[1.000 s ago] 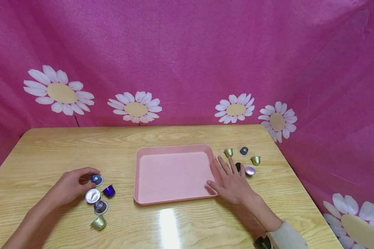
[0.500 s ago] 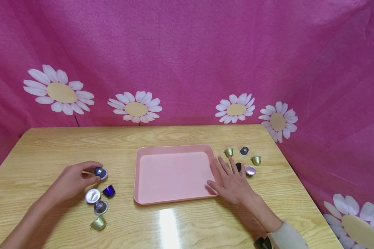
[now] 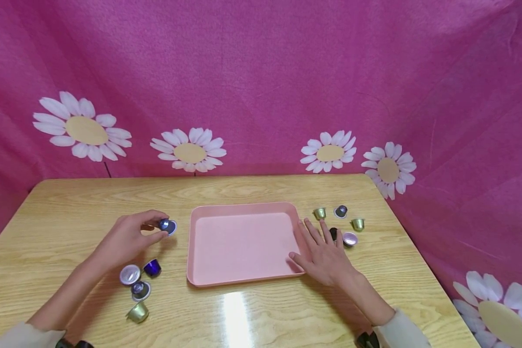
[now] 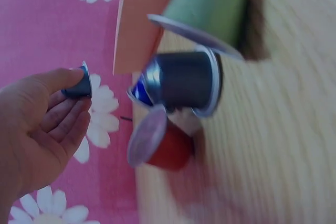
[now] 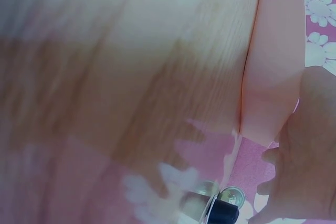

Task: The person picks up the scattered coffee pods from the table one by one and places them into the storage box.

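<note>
My left hand [image 3: 128,237] pinches a blue coffee capsule [image 3: 168,226] between thumb and fingers, raised over the table just left of the pink tray [image 3: 243,249]. In the left wrist view the held capsule [image 4: 79,86] has its silver rim facing away from the palm. Below that hand lie a violet-blue capsule [image 3: 152,268], a pale-lidded capsule [image 3: 130,274] with a red body [image 4: 173,149], a dark capsule [image 3: 140,290] and a gold-green one [image 3: 137,312]. My right hand [image 3: 324,258], fingers spread, rests at the tray's right edge.
Beyond the right hand sit more capsules: two gold ones [image 3: 319,213], a dark grey one [image 3: 341,211], a lilac-lidded one [image 3: 350,239] and a black one [image 3: 333,233] partly behind the fingers. A pink daisy-print cloth [image 3: 261,96] hangs behind the wooden table [image 3: 261,188].
The left hand has lifted the blue capsule from the left group and carried it right and away, towards the tray. My right hand stays where it was.
</note>
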{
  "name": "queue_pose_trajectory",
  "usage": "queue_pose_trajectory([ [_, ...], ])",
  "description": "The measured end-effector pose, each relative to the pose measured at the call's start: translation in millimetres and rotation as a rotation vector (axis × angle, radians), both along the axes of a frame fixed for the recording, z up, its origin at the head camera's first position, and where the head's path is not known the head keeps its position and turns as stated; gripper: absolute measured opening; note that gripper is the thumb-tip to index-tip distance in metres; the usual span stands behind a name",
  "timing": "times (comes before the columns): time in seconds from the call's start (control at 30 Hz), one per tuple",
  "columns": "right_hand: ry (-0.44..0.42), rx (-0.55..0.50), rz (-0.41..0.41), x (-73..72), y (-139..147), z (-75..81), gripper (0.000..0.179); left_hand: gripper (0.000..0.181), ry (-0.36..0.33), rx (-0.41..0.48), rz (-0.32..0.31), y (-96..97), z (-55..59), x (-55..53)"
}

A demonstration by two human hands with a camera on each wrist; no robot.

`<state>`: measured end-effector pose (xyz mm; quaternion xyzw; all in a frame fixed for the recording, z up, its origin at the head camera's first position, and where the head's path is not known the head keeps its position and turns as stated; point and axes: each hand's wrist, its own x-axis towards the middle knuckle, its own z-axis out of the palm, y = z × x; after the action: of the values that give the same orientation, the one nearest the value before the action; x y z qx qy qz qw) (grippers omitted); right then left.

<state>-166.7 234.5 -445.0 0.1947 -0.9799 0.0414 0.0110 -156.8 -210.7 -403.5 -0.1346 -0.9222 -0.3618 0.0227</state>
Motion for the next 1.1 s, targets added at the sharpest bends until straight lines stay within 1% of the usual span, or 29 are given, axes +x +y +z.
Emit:
queue_pose_trajectory([
  [0.1, -0.004, -0.005, -0.003, 0.3, 0, 0.4, 0.082, 0.034, 0.026, 0.003, -0.002, 8.1, 1.5, -2.4],
  [0.2, -0.007, -0.007, -0.005, 0.7, 0, 0.7, 0.082, 0.032, 0.035, 0.013, -0.018, 16.8, 0.6, -5.3],
  [0.37, -0.005, -0.006, -0.010, 0.8, -1, 0.8, 0.082, 0.032, 0.005, 0.023, -0.029, 29.4, -4.1, -9.3],
  [0.47, -0.005, -0.004, -0.014, 0.7, -1, 0.6, 0.082, 0.032, 0.020, 0.039, -0.045, 35.3, -8.2, -11.6],
  [0.6, -0.005, -0.003, -0.016, 1.0, -1, 0.0, 0.081, 0.026, 0.044, 0.045, -0.056, 44.5, -12.0, -13.5],
  [0.73, -0.003, 0.002, -0.017, 1.1, -1, 0.5, 0.081, 0.023, 0.043, 0.030, -0.059, 55.3, -12.7, -15.9],
  [0.87, 0.003, 0.003, -0.019, 1.3, -1, 0.9, 0.081, 0.025, 0.042, 0.014, -0.071, 64.7, -11.8, -20.2],
  [1.0, 0.004, -0.006, -0.019, 1.5, -1, 0.6, 0.081, 0.027, 0.022, -0.005, -0.061, 71.7, -10.6, -24.5],
  [1.1, 0.003, -0.010, -0.017, 1.6, -2, 0.8, 0.080, 0.024, 0.006, -0.017, -0.050, 74.5, -11.1, -27.7],
])
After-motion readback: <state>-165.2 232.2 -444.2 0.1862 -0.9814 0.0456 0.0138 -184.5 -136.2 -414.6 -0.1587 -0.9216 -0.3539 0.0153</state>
